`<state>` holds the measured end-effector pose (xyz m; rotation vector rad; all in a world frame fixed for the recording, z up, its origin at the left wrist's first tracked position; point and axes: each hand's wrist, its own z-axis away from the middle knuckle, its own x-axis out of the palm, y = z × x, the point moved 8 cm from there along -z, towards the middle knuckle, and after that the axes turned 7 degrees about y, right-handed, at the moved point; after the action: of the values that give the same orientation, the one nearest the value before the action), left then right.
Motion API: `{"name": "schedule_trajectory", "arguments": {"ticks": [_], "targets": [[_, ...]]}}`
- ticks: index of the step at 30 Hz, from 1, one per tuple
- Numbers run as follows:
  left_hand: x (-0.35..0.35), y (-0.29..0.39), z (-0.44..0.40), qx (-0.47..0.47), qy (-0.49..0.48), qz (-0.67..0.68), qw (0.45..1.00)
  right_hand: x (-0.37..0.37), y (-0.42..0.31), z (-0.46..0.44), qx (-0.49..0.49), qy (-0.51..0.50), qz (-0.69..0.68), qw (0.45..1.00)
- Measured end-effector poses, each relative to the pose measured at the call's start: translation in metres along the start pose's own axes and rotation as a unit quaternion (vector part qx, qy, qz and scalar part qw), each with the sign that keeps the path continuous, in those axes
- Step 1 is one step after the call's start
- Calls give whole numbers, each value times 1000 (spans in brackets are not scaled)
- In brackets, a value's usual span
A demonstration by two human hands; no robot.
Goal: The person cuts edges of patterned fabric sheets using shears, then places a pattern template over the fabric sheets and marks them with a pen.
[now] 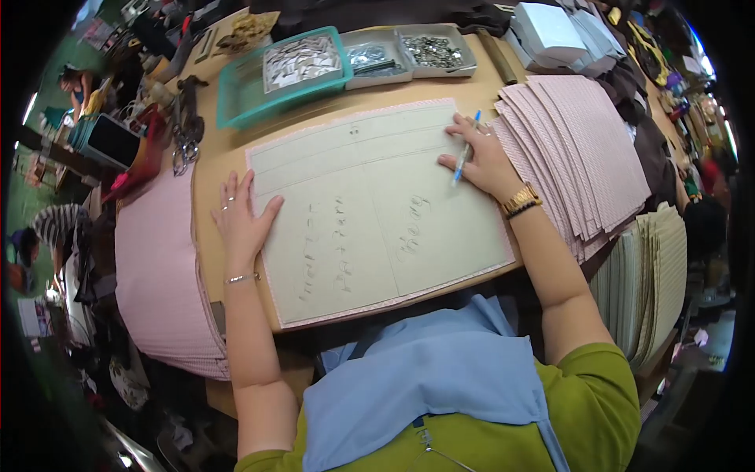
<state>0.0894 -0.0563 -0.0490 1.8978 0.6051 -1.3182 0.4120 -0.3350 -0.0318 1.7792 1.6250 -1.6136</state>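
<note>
A pale grey-green card template [370,212] with ruled lines and handwriting lies on a slightly larger pink patterned fabric piece [432,285], whose edge shows around it. My left hand [242,219] rests flat at the template's left edge, fingers spread, holding nothing. Near the upper right edge, my right hand [486,161] is on the template with a blue-and-white pen [457,175] held between its fingers. The pen slants across the hand, its lower end over the card.
Fanned pink pieces [578,149] lie on the right, with another pink stack [157,259] at left. Behind are a green tray [240,86], boxes of metal parts [432,51] and scissors [186,145]. Striped beige fabric [653,275] hangs at lower right. People work at far left.
</note>
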Motion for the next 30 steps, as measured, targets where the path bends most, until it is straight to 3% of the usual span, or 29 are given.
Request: {"name": "schedule_trajectory", "arguments": {"ticks": [30], "targets": [[-1, 1, 2, -10, 0, 9, 1000, 5, 2, -9, 9, 17, -43, 999]]}}
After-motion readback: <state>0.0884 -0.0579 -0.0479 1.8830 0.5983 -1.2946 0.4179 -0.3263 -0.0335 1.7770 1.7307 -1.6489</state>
